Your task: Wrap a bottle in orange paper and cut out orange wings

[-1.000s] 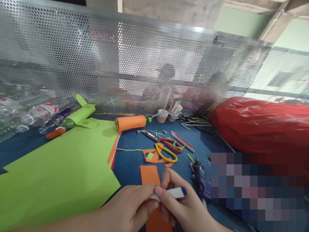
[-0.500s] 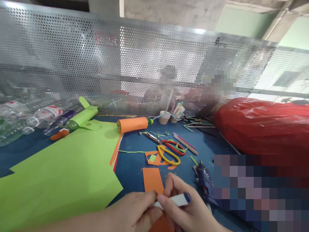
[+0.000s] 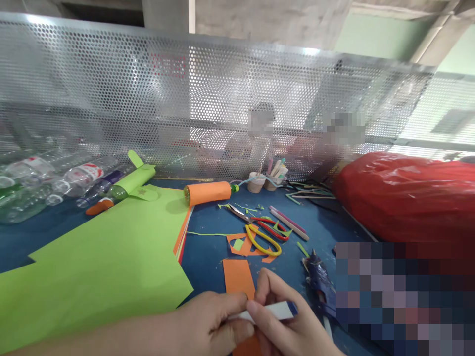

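Near the bottom centre, both my hands grip a white marker (image 3: pixel 279 310) with a dark blue end. My left hand (image 3: pixel 217 316) pinches its left part between thumb and fingers. Around its middle, my right hand (image 3: pixel 285 321) is closed, with the blue end sticking out to the right. Below and just beyond my fingers lies an orange paper strip (image 3: pixel 238 275), partly covered by the hands. Scissors (image 3: pixel 264 238) with red and yellow handles rest farther off among orange paper scraps (image 3: pixel 235 244). To the right of my right hand is a dark blue glue gun (image 3: pixel 319 279).
Large green paper sheets (image 3: pixel 111 257) cover the table's left. Behind them lie a green-wrapped bottle (image 3: pixel 135 180), an orange-wrapped bottle (image 3: pixel 208 193) and several clear bottles (image 3: pixel 81 175). Pens stand in a cup (image 3: pixel 272 183) before a perforated metal screen (image 3: pixel 222 89). A red plastic bag (image 3: pixel 408 198) bulges at right.
The whole view has shifted slightly, so things appear a little farther right and lower. Both hands keep their hold on the marker, with little visible movement.
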### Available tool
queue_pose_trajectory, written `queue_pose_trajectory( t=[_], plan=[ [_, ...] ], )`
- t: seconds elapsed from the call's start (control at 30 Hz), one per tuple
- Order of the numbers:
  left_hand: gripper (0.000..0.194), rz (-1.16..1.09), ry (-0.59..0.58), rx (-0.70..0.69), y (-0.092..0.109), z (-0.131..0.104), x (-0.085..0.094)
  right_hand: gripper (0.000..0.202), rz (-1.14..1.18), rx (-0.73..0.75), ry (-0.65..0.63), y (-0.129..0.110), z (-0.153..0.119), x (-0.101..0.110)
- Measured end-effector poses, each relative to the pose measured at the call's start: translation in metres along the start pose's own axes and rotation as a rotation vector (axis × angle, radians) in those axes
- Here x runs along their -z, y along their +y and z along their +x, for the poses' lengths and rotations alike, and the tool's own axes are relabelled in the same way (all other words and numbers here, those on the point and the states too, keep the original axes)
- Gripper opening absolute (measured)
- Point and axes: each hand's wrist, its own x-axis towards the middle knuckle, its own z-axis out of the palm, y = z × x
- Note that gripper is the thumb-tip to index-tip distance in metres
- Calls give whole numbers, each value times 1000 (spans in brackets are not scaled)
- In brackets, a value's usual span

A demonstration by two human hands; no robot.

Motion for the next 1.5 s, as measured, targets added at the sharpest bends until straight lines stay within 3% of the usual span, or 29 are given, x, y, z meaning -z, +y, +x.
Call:
queue_pose_trajectory(
  t=[0.4, 0.5, 0.53, 0.6, 0.67, 0.73, 0.87, 1.0, 1.13, 1.3, 1.5],
  plan=[
    [40, -133, -31, 95, -8, 1, 1, 45, -28, 106, 53, -11, -3, 3],
    [34, -93, 200, 134, -10, 1, -1, 41, 43, 84, 227, -15, -3, 8],
    [26, -12, 304, 134, -9, 1, -2, 40, 89, 89, 310, -16, -1, 11],
    [20, 221, 393, 79, -8, -1, -3, 34, 207, 133, 447, -17, 5, 17],
    [22, 507, 328, -34, -8, -3, -7, 28, 323, 156, 462, -17, 13, 21],
    [28, 789, 209, -134, -10, -6, -13, 26, 342, 148, 395, -14, 21, 23],
    [42, 1084, 42, -236, -16, -10, -26, 22, 81, 151, 295, -8, 29, 17],
    [47, 1131, 114, -317, -19, -13, -32, 19, -25, 111, 276, -4, 31, 12],
    [48, 1151, 160, -289, -19, -17, -33, 18, -92, 115, 239, 2, 31, 13],
    [47, 1203, 106, -177, -14, -19, -33, 23, -176, 174, 308, 7, 34, 17],
    [49, 1151, -17, -85, -6, -16, -32, 22, -179, 169, 247, 7, 35, 14]
  ],
)
